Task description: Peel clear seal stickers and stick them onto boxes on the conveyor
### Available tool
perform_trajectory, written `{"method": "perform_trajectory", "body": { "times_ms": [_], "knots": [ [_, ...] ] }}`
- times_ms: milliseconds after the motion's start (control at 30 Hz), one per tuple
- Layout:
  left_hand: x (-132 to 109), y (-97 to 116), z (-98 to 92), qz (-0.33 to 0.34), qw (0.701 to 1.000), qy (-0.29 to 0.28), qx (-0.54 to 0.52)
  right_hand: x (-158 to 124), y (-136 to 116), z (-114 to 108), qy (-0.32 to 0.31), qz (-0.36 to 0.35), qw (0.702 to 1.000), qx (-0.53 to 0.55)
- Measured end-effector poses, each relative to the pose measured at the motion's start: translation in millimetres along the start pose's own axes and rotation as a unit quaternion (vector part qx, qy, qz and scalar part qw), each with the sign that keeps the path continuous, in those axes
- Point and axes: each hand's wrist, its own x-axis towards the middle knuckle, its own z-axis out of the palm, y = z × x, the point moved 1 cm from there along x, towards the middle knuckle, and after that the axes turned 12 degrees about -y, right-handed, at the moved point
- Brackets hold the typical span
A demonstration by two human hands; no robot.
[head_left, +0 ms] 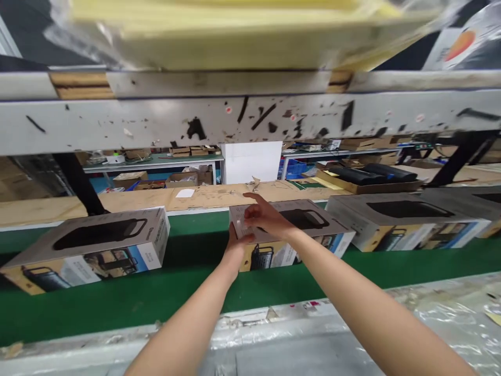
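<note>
Several printed product boxes lie on a green conveyor belt (117,297). Both my arms reach out to the middle box (309,222), grey on top with a black shape printed on it. My left hand (236,248) presses against the box's near left end, fingers curled around its corner. My right hand (266,215) lies on top of the same corner, fingers bent over the left edge, slightly blurred. A second box (94,250) lies to the left, and a third box (407,219) to the right.
A scuffed white shelf beam (250,117) crosses overhead, with yellow sheets (242,31) in plastic on top. Behind the belt runs a cardboard-covered bench (195,197) and a tray of black items (368,177). Plastic film covers the near edge (430,313).
</note>
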Motion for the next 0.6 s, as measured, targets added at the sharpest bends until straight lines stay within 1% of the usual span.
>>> {"method": "perform_trajectory", "body": {
  "times_ms": [100, 200, 300, 400, 500, 600],
  "knots": [
    [-3, 2, -0.7, 0.006, 0.999, -0.006, -0.035, 24, 16, -3, -0.054, 0.004, 0.998, -0.011],
    [-10, 7, 0.3, 0.014, 0.998, -0.016, -0.062, 42, 27, -1, -0.084, 0.003, 0.996, -0.036],
    [-17, 10, 0.9, 0.018, 0.997, -0.022, -0.078, 58, 37, 1, -0.082, -0.002, 0.995, -0.061],
    [-20, 13, -0.2, 0.017, 0.996, -0.026, -0.084, 68, 45, 3, -0.07, -0.002, 0.994, -0.081],
    [-21, 15, -2.8, 0.008, 0.996, -0.025, -0.081, 70, 48, 5, -0.06, 0.002, 0.995, -0.086],
    [-21, 15, -5.4, 0.002, 0.997, -0.016, -0.074, 68, 45, 6, -0.054, 0.006, 0.996, -0.071]
  ]
}}
